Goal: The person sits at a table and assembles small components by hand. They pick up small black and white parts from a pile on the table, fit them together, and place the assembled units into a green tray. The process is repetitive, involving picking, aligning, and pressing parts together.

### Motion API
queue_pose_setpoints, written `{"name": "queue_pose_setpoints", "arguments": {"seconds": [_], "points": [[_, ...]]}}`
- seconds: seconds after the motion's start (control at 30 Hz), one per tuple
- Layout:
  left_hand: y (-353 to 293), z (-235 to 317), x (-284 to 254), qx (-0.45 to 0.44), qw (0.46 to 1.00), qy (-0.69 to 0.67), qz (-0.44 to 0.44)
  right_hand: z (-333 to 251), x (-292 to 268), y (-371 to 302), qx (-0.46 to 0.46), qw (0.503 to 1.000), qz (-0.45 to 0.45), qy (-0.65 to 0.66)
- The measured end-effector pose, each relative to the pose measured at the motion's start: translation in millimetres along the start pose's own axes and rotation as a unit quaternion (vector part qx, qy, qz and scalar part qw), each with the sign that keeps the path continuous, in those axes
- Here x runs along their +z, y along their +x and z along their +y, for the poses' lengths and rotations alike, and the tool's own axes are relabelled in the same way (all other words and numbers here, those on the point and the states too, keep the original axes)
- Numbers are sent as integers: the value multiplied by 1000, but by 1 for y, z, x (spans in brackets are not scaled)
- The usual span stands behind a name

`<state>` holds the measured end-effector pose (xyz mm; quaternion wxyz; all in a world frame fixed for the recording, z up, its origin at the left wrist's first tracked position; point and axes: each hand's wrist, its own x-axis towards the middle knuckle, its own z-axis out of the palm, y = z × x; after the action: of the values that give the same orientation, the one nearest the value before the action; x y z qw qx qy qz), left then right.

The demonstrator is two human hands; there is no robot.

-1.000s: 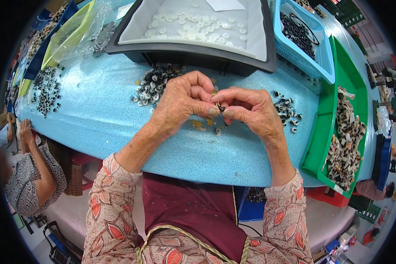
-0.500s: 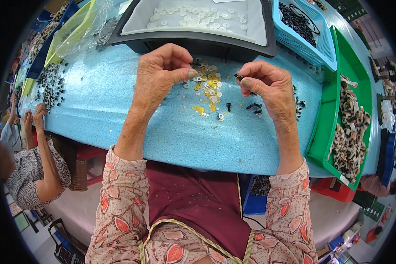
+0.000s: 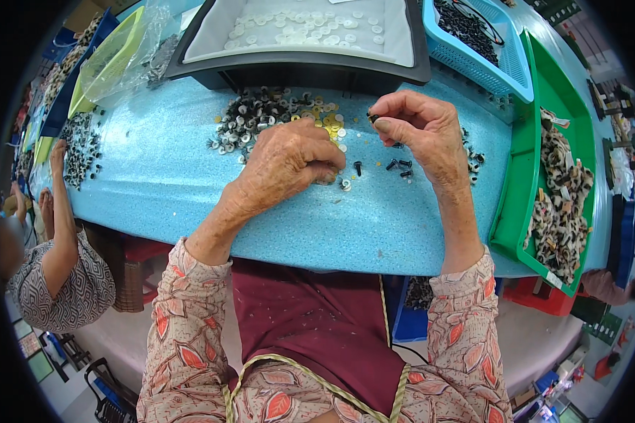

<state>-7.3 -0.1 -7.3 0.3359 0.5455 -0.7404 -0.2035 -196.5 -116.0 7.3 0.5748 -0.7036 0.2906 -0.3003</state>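
My left hand (image 3: pixel 293 158) is low over the blue tabletop with its fingers curled together. Its fingertips are beside a small white washer (image 3: pixel 345 185), and what they hold, if anything, is hidden. Raised to the right, my right hand (image 3: pixel 425 132) pinches a small black stemmed piece (image 3: pixel 373 118) between thumb and fingers. Yellow discs (image 3: pixel 330 125) and white washers lie beyond the hands. Behind my left hand spreads a heap of black pieces with white washers (image 3: pixel 250 116). Several loose black stemmed pieces (image 3: pixel 402 165) lie below my right hand, and another (image 3: pixel 358 168) lies between the hands.
A black tray (image 3: pixel 296 67) lined in white holds translucent washers at the back. Right of it stands a light-blue basket (image 3: pixel 511 74) of black pieces, then a green tray (image 3: pixel 504 225) of spotted furry pieces. At left are more black pieces (image 3: pixel 82 144) and another person's arm (image 3: pixel 63 190).
My left hand has come down and to the right, toward the washers near the front, uncovering the heap behind it. My right hand has shifted slightly left, still pinching the black stemmed piece.
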Motion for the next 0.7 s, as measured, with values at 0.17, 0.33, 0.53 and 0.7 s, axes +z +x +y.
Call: {"name": "queue_pose_setpoints", "arguments": {"seconds": [0.17, 0.33, 0.53, 0.7], "points": [[-1, 2, 1, -36, 999, 15, -12, 2, 4, 0, -8, 1000, -12, -4], [2, -2, -6, -150, 965, -214, 15, 1, 1, 0, -12, 1000, -6, 20], [0, -1, -14, -144, 983, -105, 34, 0, 2, 0, -12, 1000, 3, 10], [0, 10, -6, 5, 1000, -10, -25, 1, 2, 0, -17, 1000, -1, -11]]}}
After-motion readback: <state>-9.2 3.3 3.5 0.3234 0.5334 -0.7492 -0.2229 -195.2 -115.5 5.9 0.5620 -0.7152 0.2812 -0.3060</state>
